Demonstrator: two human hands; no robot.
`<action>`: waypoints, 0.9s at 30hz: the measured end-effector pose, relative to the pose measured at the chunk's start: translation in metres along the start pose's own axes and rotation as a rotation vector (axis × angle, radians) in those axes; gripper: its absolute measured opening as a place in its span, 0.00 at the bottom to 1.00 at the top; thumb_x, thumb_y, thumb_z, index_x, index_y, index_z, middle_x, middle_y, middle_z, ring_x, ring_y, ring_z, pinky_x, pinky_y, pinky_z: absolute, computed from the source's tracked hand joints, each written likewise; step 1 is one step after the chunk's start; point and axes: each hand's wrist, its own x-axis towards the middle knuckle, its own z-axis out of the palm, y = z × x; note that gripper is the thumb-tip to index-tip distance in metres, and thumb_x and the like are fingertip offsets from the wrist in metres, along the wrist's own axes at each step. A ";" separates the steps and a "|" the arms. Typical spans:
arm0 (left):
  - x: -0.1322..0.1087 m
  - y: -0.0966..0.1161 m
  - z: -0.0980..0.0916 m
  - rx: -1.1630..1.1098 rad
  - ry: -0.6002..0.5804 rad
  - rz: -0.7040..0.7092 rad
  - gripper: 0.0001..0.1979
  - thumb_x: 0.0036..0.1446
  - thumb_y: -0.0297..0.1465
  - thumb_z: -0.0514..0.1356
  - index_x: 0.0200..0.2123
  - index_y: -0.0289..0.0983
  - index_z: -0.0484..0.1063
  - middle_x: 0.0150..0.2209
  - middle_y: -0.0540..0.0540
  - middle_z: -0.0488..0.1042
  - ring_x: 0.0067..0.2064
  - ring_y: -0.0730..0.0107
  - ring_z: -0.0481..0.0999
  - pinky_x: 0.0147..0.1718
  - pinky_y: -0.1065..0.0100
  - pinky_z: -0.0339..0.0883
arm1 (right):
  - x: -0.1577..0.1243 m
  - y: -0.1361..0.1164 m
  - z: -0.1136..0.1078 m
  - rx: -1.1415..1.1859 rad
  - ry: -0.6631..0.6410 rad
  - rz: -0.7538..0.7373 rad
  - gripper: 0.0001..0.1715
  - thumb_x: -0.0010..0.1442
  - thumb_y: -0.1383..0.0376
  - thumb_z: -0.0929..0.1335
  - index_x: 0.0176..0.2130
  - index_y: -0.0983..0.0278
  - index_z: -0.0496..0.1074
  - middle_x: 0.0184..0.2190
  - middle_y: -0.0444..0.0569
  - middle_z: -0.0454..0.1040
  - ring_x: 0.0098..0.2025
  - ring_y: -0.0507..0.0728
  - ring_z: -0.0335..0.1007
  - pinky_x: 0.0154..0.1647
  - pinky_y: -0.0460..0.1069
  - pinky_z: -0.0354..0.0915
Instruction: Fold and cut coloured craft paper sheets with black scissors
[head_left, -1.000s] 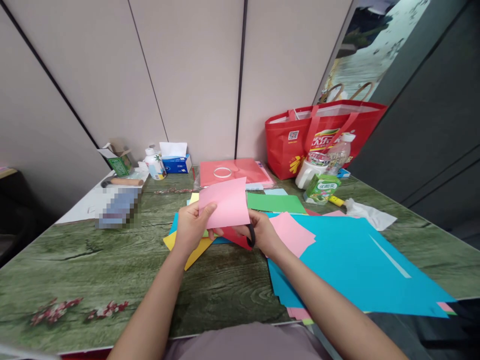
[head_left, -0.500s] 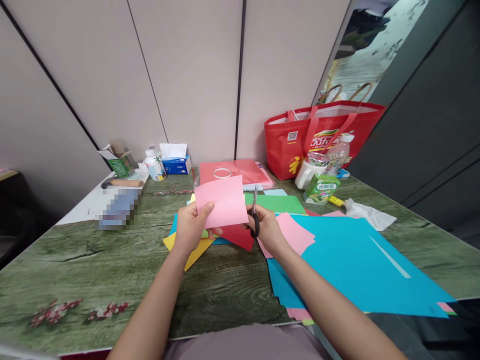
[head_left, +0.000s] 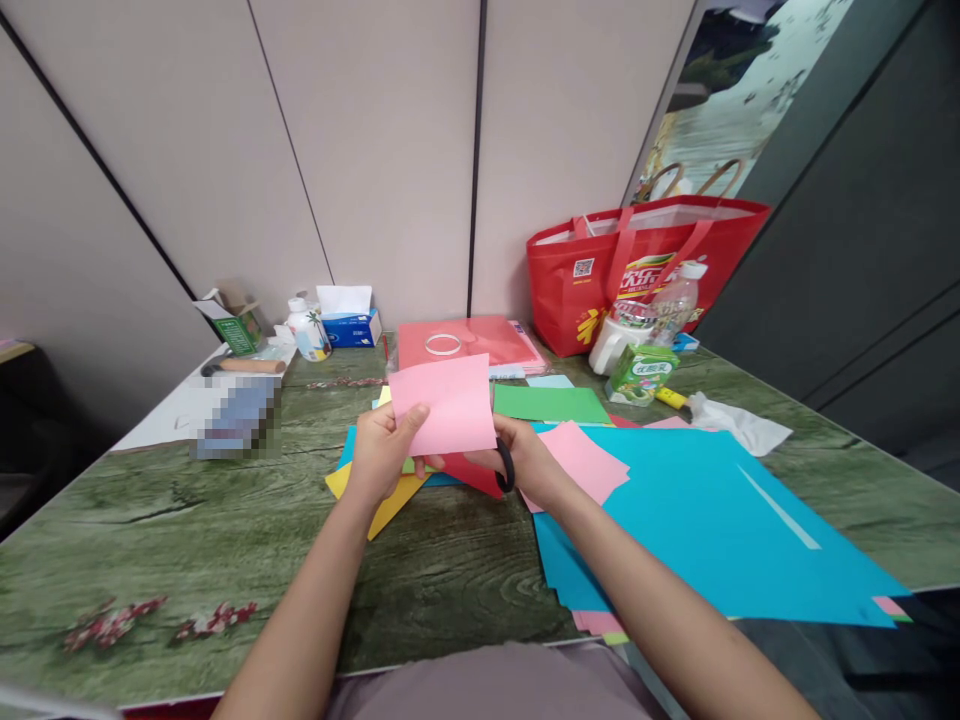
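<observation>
A pink sheet of paper (head_left: 444, 402) is held up above the table, pinched at its lower left by my left hand (head_left: 386, 445), thumb on the front. At the sheet's right edge my right hand (head_left: 529, 460) is closed on a pair of scissors (head_left: 506, 465). One black handle loop shows; the blades are hidden, apparently behind the paper. Beneath the hands lie a yellow sheet (head_left: 394, 507), a red sheet (head_left: 474, 474) and a green sheet (head_left: 551, 404). Another pink piece (head_left: 581, 462) rests beside my right wrist.
Large blue sheets (head_left: 697, 530) cover the right side. Behind stand a red bag (head_left: 570, 300), a green drink carton (head_left: 642, 374), a white mug (head_left: 611, 345) and a plastic bottle (head_left: 675, 305). A tissue box (head_left: 351, 328), white bottle (head_left: 309, 332) and hammer (head_left: 251, 366) are at the back left.
The scissors have turned from pointing up beside the sheet, so their blades no longer show. My right hand has moved slightly left against the paper's edge; my left hand keeps its hold.
</observation>
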 end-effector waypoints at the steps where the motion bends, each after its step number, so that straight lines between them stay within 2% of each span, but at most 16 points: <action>1: 0.000 0.000 0.000 0.005 0.000 -0.001 0.12 0.49 0.39 0.61 0.24 0.35 0.69 0.12 0.50 0.71 0.12 0.69 0.69 0.06 0.74 0.56 | 0.000 0.001 -0.001 0.002 0.011 0.006 0.21 0.39 0.58 0.75 0.35 0.63 0.75 0.30 0.44 0.76 0.36 0.57 0.71 0.39 0.52 0.68; 7: 0.000 0.000 0.000 0.020 -0.004 -0.011 0.14 0.48 0.40 0.62 0.23 0.35 0.69 0.11 0.49 0.70 0.11 0.68 0.69 0.05 0.74 0.56 | 0.001 0.003 -0.003 0.027 0.035 0.034 0.19 0.37 0.61 0.76 0.32 0.64 0.75 0.26 0.42 0.75 0.29 0.54 0.70 0.34 0.49 0.67; 16: -0.002 0.000 0.001 0.013 -0.038 -0.009 0.12 0.50 0.38 0.60 0.25 0.35 0.69 0.11 0.49 0.71 0.11 0.67 0.68 0.05 0.73 0.56 | 0.002 0.009 -0.003 0.044 0.044 0.023 0.18 0.39 0.62 0.75 0.33 0.63 0.74 0.25 0.41 0.73 0.29 0.53 0.68 0.33 0.48 0.65; 27: -0.003 0.002 0.001 0.002 -0.059 -0.023 0.11 0.52 0.37 0.59 0.26 0.34 0.68 0.12 0.50 0.71 0.12 0.68 0.70 0.06 0.75 0.56 | 0.002 0.005 -0.001 0.012 0.103 0.075 0.13 0.37 0.66 0.75 0.26 0.66 0.71 0.19 0.39 0.64 0.20 0.47 0.56 0.21 0.43 0.54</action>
